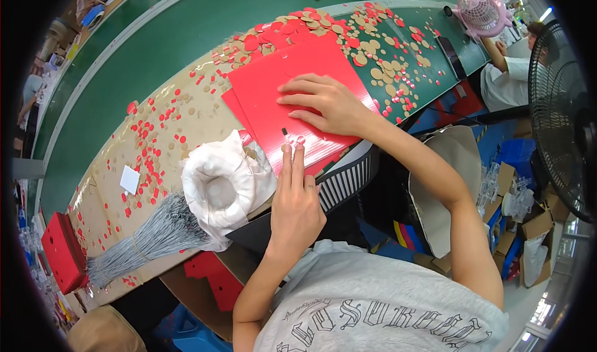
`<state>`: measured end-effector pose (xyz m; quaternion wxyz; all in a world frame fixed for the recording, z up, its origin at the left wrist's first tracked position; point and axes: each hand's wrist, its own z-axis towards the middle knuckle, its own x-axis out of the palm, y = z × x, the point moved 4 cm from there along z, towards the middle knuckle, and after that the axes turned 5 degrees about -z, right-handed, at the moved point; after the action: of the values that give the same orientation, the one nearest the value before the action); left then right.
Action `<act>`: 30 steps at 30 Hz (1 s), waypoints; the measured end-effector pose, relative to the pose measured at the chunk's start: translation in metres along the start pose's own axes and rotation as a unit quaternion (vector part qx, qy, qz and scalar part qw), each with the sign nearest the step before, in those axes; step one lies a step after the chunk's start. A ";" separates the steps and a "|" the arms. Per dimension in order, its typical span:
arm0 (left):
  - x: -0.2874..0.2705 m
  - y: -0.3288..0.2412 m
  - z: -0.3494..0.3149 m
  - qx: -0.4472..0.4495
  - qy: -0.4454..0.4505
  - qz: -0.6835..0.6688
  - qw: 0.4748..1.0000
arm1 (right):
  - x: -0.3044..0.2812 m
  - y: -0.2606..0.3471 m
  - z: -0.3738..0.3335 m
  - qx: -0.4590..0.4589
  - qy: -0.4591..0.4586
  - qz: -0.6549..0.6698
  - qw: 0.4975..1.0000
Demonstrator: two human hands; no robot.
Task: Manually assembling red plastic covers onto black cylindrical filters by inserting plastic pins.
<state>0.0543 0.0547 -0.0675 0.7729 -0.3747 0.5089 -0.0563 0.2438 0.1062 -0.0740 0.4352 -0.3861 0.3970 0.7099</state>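
A glossy red sheet (pixel 264 97) lies slanted in front of me, with another red sheet (pixel 233 108) showing under its left edge. My right hand (pixel 329 106) rests on it, fingers spread and palm down. My left hand (pixel 295 209) comes from below, with two fingers stretched onto the sheet's lower part; the other fingers are bent. Close to those fingertips are a small dark slot (pixel 285 131) and small round marks, partly covered by glare. Neither hand visibly grips anything. Left of my left hand sits a white cloth-wrapped ring (pixel 202 175).
Red and brown discs (pixel 388 72) litter the bench. A grey wire bundle (pixel 149 237), a white square (pixel 129 180) and a red card stack (pixel 59 252) are left. Right are a phone (pixel 451 56), a pink fan (pixel 482 11), a black fan (pixel 563 115) and a seated person (pixel 513 81).
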 end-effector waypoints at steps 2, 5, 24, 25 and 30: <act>0.000 0.000 0.001 -0.008 -0.010 -0.004 1.000 | 0.003 -0.018 -0.003 0.027 -0.013 -0.061 0.998; -0.002 -0.001 0.001 -0.007 -0.019 -0.013 1.000 | -0.002 -0.029 -0.001 0.057 -0.073 -0.131 0.987; 0.009 0.001 -0.004 -0.014 -0.016 0.015 1.000 | -0.005 -0.069 0.078 0.130 0.120 -0.065 0.982; 0.009 0.002 -0.005 -0.013 -0.025 0.023 0.999 | -0.008 -0.064 0.081 0.127 0.119 -0.064 0.983; 0.014 0.003 -0.006 0.001 -0.035 0.025 0.999 | -0.036 -0.043 0.076 0.065 0.002 -0.035 0.997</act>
<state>0.0550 0.0471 -0.0806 0.7917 -0.3634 0.4905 -0.0246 0.2797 0.1765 -0.0224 0.4829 -0.3719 0.4296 0.6663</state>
